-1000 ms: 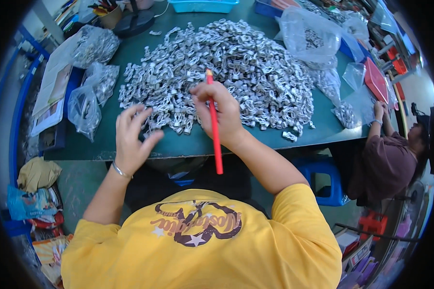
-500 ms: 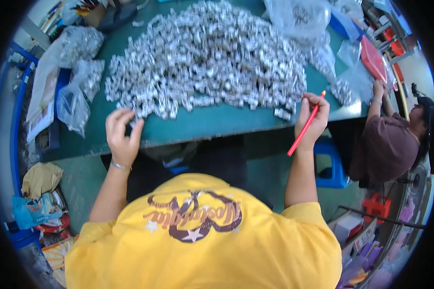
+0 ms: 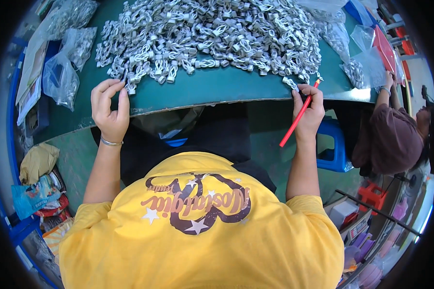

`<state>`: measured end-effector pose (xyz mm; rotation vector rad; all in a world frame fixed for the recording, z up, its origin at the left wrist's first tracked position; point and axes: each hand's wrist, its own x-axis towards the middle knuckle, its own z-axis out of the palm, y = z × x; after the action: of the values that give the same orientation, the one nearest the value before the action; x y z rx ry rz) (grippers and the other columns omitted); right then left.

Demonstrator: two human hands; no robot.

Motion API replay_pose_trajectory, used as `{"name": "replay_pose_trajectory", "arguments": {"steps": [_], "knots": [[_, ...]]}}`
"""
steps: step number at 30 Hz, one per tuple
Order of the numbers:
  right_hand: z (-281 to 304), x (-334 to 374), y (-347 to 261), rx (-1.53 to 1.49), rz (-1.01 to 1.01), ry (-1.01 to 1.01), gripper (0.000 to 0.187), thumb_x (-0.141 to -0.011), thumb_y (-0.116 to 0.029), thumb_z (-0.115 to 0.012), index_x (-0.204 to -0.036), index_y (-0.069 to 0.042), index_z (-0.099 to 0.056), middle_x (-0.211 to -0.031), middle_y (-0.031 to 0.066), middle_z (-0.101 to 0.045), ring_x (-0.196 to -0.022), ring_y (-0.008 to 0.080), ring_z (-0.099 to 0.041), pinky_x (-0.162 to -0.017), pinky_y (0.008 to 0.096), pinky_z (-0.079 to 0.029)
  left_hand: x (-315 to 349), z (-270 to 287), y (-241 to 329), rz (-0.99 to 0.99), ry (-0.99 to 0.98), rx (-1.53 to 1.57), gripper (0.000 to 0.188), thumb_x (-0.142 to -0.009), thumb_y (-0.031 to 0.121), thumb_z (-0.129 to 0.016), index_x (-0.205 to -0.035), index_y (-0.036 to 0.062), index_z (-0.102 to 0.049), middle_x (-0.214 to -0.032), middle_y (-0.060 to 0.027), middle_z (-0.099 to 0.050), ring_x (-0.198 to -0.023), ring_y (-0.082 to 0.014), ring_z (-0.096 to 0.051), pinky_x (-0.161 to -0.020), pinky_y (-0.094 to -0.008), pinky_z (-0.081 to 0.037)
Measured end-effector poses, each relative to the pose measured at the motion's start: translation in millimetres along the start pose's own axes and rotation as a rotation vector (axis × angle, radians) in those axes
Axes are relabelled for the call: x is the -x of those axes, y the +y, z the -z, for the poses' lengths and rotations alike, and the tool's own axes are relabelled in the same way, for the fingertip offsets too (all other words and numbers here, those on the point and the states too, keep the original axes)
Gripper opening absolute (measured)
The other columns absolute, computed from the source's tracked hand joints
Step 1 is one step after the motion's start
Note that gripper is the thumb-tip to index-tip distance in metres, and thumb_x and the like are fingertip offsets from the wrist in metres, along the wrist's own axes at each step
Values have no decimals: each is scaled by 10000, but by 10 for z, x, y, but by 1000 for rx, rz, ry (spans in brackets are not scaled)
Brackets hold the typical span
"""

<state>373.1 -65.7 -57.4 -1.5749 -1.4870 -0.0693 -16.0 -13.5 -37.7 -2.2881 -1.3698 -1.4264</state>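
Note:
A heap of small silvery metal pieces, each a looped end on a short ribbed collar, lies on the green tabletop. By the heap's lower left edge is my left hand, with fingers curved and thumb held a little apart. Its fingertips are close beside a metal piece. My right hand, at the table's near edge on the right, grips a slim red pencil-like stick slanting across the fingers. Its thumb and index tip are at another loose metal piece; whether they pinch it is unclear.
Clear plastic bags of metal pieces lie at the left and right of the green table. A co-worker in a brown shirt handles a red tray at the right. Below stands a blue stool.
The view has shifted, so the heap appears higher. My right thumb and index are now at a loose metal piece, with the red stick still gripped. The left thumb and fingertips are closer together.

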Motion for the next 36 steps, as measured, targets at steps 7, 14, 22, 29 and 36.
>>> {"name": "replay_pose_trajectory", "arguments": {"steps": [7, 14, 22, 29, 36], "knots": [[-222, 85, -631, -670, -20, -88, 322, -704, 119, -639, -835, -44, -394, -912, 160, -584, -737, 131, -557, -678, 240, -467, 126, 102, 338, 99, -132, 420, 250, -727, -112, -577, -962, -25, -574, -855, -94, -570, -679, -123, -530, -600, -198, -426], [-752, 200, -1386, -1140, -13, -408, 338, -716, 125, -636, -859, -41, -378, -948, 190, -569, -805, 157, -588, -714, 243, -504, 112, 1, 551, 554, -461, 1042, 357, -734, -63, -655, -1074, -35, -550, -890, -79, -617, -797, -116, -605, -702, -222, -503], [-986, 307, -1536, -1230, -265, -646, 211, -804, 91, -545, -873, -38, -393, -933, 175, -571, -756, 147, -587, -643, 233, -501, 328, 142, 401, 561, -295, 894, 226, -734, -70, -651, -949, -39, -588, -852, -75, -593, -742, -99, -593, -645, -189, -493], [-1131, 344, -1541, -1342, -163, -733, 270, -747, 151, -570, -839, -41, -403, -896, 151, -559, -869, 235, -590, -764, 311, -496, 247, 205, 398, 417, -254, 909, 247, -708, -85, -667, -940, -44, -592, -871, -85, -577, -752, -114, -597, -654, -204, -491], [-1168, 339, -1540, -1342, -114, -584, 433, -689, 189, -603, -946, -45, -344, -1037, 213, -492, -932, 284, -594, -781, 336, -527, 355, 185, 355, 583, -254, 992, 230, -724, -71, -660, -941, -50, -590, -896, -95, -592, -757, -118, -604, -653, -212, -495]]}}
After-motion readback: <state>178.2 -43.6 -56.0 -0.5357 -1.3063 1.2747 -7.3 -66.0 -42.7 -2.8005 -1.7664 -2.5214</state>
